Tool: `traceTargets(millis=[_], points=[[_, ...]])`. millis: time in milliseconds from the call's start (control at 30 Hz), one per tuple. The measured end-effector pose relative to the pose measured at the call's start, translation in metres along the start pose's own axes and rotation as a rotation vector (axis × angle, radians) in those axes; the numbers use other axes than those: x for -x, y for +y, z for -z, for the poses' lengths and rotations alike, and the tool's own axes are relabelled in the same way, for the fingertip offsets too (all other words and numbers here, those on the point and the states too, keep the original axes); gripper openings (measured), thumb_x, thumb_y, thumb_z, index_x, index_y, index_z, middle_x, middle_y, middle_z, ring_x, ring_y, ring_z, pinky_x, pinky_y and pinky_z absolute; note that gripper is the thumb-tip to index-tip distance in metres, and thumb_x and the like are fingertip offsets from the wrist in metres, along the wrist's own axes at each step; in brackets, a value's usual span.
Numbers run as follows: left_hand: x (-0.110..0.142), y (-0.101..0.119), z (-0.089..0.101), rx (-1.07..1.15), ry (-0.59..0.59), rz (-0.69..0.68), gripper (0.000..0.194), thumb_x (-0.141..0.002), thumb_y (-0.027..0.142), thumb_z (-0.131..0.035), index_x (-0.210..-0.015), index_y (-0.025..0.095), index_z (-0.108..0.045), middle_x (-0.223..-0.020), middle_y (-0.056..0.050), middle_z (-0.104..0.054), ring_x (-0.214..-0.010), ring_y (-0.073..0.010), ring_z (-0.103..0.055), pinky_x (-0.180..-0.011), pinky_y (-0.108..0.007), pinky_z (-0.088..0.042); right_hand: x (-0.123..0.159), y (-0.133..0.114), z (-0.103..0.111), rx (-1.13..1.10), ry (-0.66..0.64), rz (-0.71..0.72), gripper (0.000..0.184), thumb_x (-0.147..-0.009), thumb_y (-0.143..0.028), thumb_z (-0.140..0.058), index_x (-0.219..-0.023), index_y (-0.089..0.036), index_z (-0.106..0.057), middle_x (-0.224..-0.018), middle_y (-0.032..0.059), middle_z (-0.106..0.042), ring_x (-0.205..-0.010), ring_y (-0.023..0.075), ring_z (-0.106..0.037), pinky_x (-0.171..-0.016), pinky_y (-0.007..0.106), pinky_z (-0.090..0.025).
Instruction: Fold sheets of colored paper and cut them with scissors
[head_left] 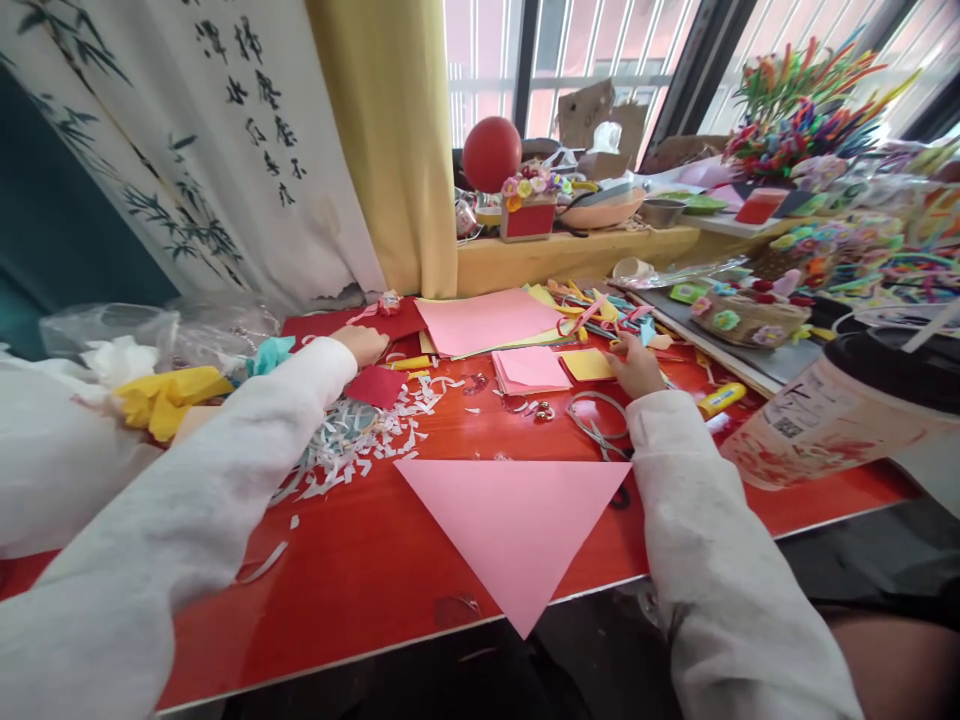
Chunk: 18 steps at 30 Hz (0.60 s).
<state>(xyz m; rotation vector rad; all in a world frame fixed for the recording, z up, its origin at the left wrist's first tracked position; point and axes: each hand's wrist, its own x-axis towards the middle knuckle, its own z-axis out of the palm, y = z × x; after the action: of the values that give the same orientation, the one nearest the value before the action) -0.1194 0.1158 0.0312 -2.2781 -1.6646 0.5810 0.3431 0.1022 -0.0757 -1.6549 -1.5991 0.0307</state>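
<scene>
My left hand is at the back left of the red table, by a dark red sheet. Its fingers are curled down, and whatever they may hold is hidden. My right hand reaches to the right edge of a small yellow paper square, its fingers apart and nothing visible in them. A pink paper triangle lies in front of me, its tip past the table's front edge. Scissors lie near my right wrist, partly under the triangle. Left of the yellow square is a stack of pink paper squares.
White paper shreds and a red square lie on the left, beside plastic bags. Large pink sheets and colourful scraps are at the back. A lidded drink cup stands at the right near a yellow glue stick.
</scene>
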Motion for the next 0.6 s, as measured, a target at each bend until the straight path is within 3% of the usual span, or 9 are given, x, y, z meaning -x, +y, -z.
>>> traceTargets(millis=[100,167,267,367,467,600], points=[[0.006,-0.006,0.004,0.001,0.085,0.001,0.056,-0.084,0.011,-0.025,-0.139,0.022,-0.022,-0.117,-0.016,-0.057,-0.102,-0.0284,-0.058,-0.081,-0.040,-0.043,0.000,0.000,-0.001,0.008,-0.010,-0.005,0.053,-0.071,-0.021,-0.052,-0.122,-0.009,-0.046,-0.098,0.0156,-0.065,-0.093,0.0281,-0.060,-0.085,0.043,-0.045],[0.011,-0.011,0.005,0.000,0.149,-0.035,0.060,-0.085,0.009,-0.023,-0.140,0.031,-0.015,-0.129,-0.013,-0.048,-0.102,-0.0269,-0.058,-0.080,-0.040,-0.043,0.000,0.001,-0.001,0.010,-0.014,-0.005,0.053,-0.071,-0.021,-0.052,-0.122,-0.010,-0.046,-0.096,0.0148,-0.065,-0.091,0.0275,-0.060,-0.084,0.043,-0.045],[0.013,-0.019,0.004,0.020,0.216,-0.028,0.053,-0.085,0.013,-0.027,-0.133,0.034,-0.033,-0.133,-0.009,-0.044,-0.101,-0.0262,-0.058,-0.081,-0.039,-0.043,0.000,0.002,-0.001,0.009,-0.010,-0.002,0.053,-0.072,-0.022,-0.052,-0.123,-0.012,-0.046,-0.098,0.0128,-0.065,-0.091,0.0257,-0.060,-0.084,0.041,-0.046],[0.011,-0.030,0.003,0.047,0.217,0.024,0.043,-0.082,0.015,-0.034,-0.120,0.028,-0.049,-0.124,-0.008,-0.054,-0.099,-0.0258,-0.059,-0.081,-0.036,-0.043,0.000,0.003,0.002,0.014,-0.011,-0.003,0.053,-0.072,-0.022,-0.052,-0.124,-0.013,-0.045,-0.098,0.0121,-0.064,-0.092,0.0252,-0.060,-0.084,0.041,-0.045],[0.012,-0.042,0.005,0.074,0.206,0.065,0.044,-0.079,0.015,-0.037,-0.118,0.029,-0.051,-0.119,-0.004,-0.058,-0.099,-0.0236,-0.058,-0.080,-0.032,-0.043,-0.002,0.002,0.006,0.025,-0.012,-0.019,0.054,-0.073,-0.024,-0.054,-0.125,-0.013,-0.044,-0.099,0.0122,-0.064,-0.091,0.0257,-0.060,-0.083,0.041,-0.046],[0.016,-0.056,0.014,0.125,0.288,0.130,0.052,-0.075,0.015,-0.043,-0.125,0.030,-0.046,-0.126,-0.004,-0.054,-0.110,-0.0255,-0.051,-0.085,-0.035,-0.040,-0.004,-0.001,0.006,0.027,-0.024,0.005,0.053,-0.074,-0.023,-0.053,-0.125,-0.013,-0.044,-0.099,0.0123,-0.064,-0.093,0.0260,-0.059,-0.085,0.041,-0.045]])
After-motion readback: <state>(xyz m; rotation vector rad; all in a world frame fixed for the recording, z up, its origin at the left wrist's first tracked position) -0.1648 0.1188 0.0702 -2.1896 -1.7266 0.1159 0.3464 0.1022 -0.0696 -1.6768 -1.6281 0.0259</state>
